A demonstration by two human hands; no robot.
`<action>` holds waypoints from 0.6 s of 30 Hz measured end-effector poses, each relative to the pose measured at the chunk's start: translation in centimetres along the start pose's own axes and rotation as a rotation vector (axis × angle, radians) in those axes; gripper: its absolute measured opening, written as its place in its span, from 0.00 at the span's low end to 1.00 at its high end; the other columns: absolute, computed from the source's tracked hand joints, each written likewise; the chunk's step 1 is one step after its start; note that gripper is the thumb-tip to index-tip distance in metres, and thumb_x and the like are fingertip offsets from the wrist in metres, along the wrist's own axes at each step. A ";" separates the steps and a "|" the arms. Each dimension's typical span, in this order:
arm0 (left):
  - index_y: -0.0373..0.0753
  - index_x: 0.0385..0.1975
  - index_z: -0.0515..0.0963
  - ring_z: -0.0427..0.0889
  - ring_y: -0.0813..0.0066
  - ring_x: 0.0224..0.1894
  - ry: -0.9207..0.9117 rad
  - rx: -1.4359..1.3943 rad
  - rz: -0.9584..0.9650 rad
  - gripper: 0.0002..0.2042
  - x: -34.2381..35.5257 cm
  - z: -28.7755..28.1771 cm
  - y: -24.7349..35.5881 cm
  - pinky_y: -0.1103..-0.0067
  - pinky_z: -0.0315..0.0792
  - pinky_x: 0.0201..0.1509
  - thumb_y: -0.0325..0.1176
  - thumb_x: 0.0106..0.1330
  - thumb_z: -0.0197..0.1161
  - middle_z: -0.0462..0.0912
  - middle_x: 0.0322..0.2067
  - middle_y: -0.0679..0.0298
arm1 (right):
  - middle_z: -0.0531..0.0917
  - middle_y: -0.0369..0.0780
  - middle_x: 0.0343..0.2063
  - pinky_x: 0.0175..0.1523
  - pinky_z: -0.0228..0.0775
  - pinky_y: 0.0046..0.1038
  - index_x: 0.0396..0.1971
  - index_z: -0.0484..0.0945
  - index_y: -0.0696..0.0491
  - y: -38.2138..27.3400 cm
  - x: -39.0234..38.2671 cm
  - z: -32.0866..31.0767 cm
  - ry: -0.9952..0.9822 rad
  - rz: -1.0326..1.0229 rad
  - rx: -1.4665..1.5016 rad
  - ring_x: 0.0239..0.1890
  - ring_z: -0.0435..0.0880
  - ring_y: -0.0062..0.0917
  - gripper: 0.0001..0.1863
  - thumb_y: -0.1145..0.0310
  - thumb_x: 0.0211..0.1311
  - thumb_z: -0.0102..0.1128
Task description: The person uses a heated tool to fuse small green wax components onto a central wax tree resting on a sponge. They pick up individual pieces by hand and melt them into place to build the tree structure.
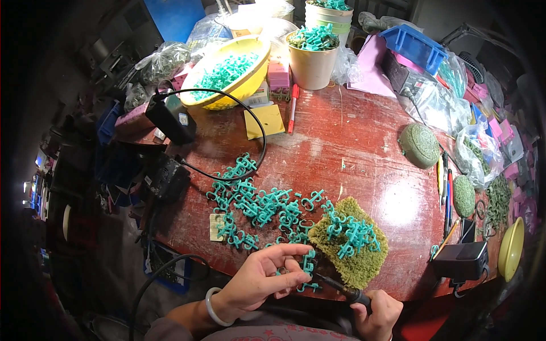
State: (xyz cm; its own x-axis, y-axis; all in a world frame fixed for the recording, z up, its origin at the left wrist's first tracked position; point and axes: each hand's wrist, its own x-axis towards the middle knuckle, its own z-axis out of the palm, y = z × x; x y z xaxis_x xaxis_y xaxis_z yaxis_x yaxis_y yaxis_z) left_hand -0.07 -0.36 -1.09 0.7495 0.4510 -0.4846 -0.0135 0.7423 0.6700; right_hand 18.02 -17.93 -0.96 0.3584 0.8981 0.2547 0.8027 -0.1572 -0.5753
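Near the front edge of the table, my left hand point(262, 278) pinches a small teal, wax-like piece point(309, 262) with curled hooks between thumb and forefinger. A pale bangle point(214, 307) circles that wrist. To the right, my right hand point(378, 316) is closed round the dark handle of a soldering-iron-like tool point(348, 292). Its thin tip points left, close to the teal piece; whether they touch I cannot tell. Just beyond lies a mossy green pad point(369, 267) with several teal pieces point(354, 234) on it. A loose heap of similar pieces point(254, 202) spreads to its left.
At the back stand a yellow basin point(260, 60) and a pale bucket point(311, 69), both holding teal pieces. A black cable point(263, 122) loops over the table's left side. Round green stones point(420, 145), pens point(448, 187), a black box point(462, 261) and plastic bags point(475, 150) line the right.
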 end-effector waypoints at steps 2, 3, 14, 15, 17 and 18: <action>0.30 0.59 0.65 0.72 0.87 0.25 0.000 -0.002 0.001 0.24 0.0 0.0 0.0 0.90 0.65 0.24 0.23 0.62 0.63 0.76 0.30 0.67 | 0.75 0.44 0.20 0.25 0.66 0.33 0.26 0.74 0.55 -0.1 0.0 -0.1 -0.014 0.003 -0.010 0.19 0.74 0.39 0.14 0.59 0.60 0.62; 0.30 0.59 0.65 0.72 0.87 0.25 -0.003 -0.009 0.002 0.24 0.0 -0.1 0.0 0.90 0.65 0.24 0.23 0.62 0.63 0.76 0.30 0.68 | 0.75 0.44 0.20 0.25 0.66 0.33 0.26 0.74 0.55 -0.1 0.0 -0.1 -0.029 0.005 -0.021 0.19 0.75 0.39 0.14 0.59 0.60 0.62; 0.31 0.59 0.67 0.72 0.86 0.26 -0.015 -0.003 0.000 0.23 0.0 -0.1 0.1 0.89 0.64 0.24 0.23 0.63 0.63 0.77 0.30 0.67 | 0.75 0.43 0.19 0.23 0.65 0.34 0.26 0.75 0.55 0.5 -1.0 -1.7 0.087 0.049 -0.080 0.18 0.74 0.40 0.18 0.54 0.65 0.56; 0.32 0.59 0.67 0.73 0.86 0.26 -0.007 -0.002 -0.006 0.23 -0.1 0.0 0.1 0.89 0.64 0.24 0.24 0.63 0.62 0.77 0.31 0.67 | 0.74 0.43 0.19 0.23 0.65 0.34 0.26 0.75 0.55 0.6 -1.1 -2.1 0.095 0.056 -0.100 0.17 0.74 0.40 0.18 0.54 0.65 0.56; 0.32 0.59 0.67 0.73 0.86 0.26 0.001 0.000 -0.014 0.23 -0.1 0.1 0.2 0.89 0.63 0.24 0.24 0.64 0.62 0.77 0.31 0.67 | 0.75 0.43 0.19 0.24 0.65 0.34 0.27 0.76 0.55 0.9 -1.4 -2.6 0.097 0.074 -0.168 0.18 0.74 0.39 0.18 0.54 0.64 0.57; 0.32 0.60 0.66 0.73 0.86 0.27 -0.001 -0.008 -0.017 0.23 -0.2 0.2 0.3 0.89 0.63 0.24 0.24 0.64 0.61 0.77 0.31 0.67 | 0.75 0.43 0.19 0.24 0.65 0.34 0.27 0.76 0.55 1.1 -1.5 -2.5 0.097 0.075 -0.168 0.18 0.74 0.39 0.18 0.54 0.64 0.57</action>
State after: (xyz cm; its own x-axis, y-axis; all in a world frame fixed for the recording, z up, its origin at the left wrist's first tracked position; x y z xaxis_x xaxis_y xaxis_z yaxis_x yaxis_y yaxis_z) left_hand -0.07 -0.32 -0.72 0.7501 0.4382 -0.4953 -0.0063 0.7536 0.6573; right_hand 19.57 -20.48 0.00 0.4578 0.8389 0.2944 0.8375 -0.2958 -0.4595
